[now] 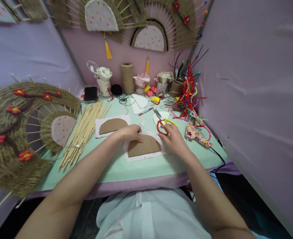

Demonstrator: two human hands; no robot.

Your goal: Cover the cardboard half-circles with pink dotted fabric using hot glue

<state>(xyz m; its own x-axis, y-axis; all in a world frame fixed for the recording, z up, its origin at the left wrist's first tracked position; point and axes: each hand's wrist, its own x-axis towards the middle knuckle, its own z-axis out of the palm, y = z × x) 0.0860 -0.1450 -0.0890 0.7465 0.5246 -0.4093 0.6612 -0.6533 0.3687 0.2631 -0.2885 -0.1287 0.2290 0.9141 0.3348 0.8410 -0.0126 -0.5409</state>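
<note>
A brown cardboard half-disc (146,147) lies on a larger piece of white dotted fabric (142,158) near the table's front. My left hand (132,133) grips this pair at its upper left, thumb on the cardboard and the other fingers bent by the top edge. My right hand (174,138) is at the scissors (162,130), thumb and fingers around the red handle loop; the yellow loop shows behind the fingers. The blades are a little apart and point away from me, over a white paper disc (165,115). Another cardboard half-disc (112,126) on white fabric lies to the left.
A bundle of thin sticks (84,132) and a large twine-wrapped fan (34,129) occupy the left. A pen (145,111), a twine spool (127,78) and a white jug (104,81) stand or lie farther back. Right are fuzzy coloured stems (189,89) and a patterned glue gun (197,135) with a cord.
</note>
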